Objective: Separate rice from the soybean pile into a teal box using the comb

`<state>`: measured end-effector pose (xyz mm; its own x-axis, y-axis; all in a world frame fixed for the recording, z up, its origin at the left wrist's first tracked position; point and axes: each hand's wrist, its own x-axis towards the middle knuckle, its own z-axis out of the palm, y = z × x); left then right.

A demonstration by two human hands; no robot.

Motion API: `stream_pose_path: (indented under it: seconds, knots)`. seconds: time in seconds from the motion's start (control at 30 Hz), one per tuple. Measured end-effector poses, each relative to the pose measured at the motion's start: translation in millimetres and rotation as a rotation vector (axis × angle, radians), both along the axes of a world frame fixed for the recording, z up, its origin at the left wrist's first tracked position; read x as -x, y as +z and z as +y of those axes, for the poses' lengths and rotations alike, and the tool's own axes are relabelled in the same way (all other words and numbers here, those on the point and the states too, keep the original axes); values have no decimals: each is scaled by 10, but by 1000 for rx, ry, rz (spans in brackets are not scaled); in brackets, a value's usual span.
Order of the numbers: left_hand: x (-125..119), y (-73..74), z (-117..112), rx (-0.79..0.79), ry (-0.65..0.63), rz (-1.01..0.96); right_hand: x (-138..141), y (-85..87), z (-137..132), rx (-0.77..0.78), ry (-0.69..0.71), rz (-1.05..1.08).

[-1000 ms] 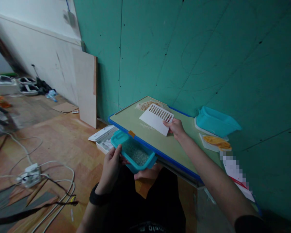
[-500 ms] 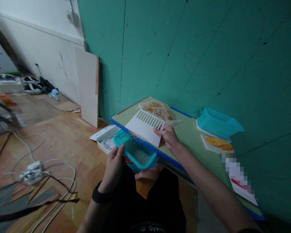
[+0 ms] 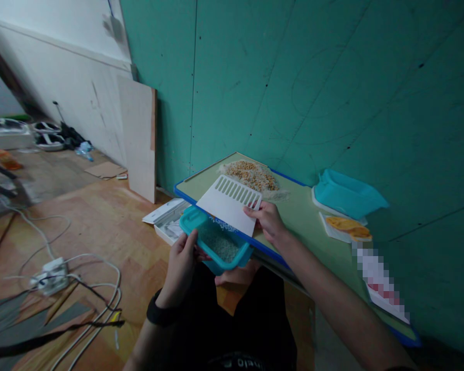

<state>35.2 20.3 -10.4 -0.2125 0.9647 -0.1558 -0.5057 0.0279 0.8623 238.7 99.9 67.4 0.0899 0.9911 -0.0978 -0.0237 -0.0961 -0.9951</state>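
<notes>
The left hand [image 3: 181,263] clamps the rim of a turquoise tub [image 3: 187,219] of pale grains, just below the desk's [image 3: 301,226] near edge. Apart from it, the right hand [image 3: 270,221] grips a white slotted scraper [image 3: 225,207] over that edge; a mixed grain heap [image 3: 251,175] lies farther back on the desk.

Our left forearm [image 3: 149,332] rises from the bottom edge of the view, leaning inward to a wrist circled by a dark band [image 3: 162,310]. Our left hand [image 3: 182,257] grips, thumb on top and pointing forward, fingers curled underneath and partly hidden. Our right forearm [image 3: 328,283] slants in from the lower right, bare and extended. Our right hand [image 3: 269,221] reaches farther forward than the left, pinching, its thumb laid flat across the top, most of its fingers tucked below.
</notes>
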Motion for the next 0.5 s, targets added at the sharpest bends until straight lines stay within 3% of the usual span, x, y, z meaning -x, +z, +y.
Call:
stream_pose_path:
  seconds: [0.2,0.33,0.43,0.5]
  knots:
    - [-20,-26,23,10,11,-1,11,-38,-13,-74,-51,3]
    - [-29,-45,10,12,27,-17,-5,9,-47,-46,-21,20]
    - [-28,-44,-37,9,33,-9,-198,116,-66,-67,-70,23]
    - [-24,-46,-69,14,30,3,-468,201,-46,-152,-186,-45]
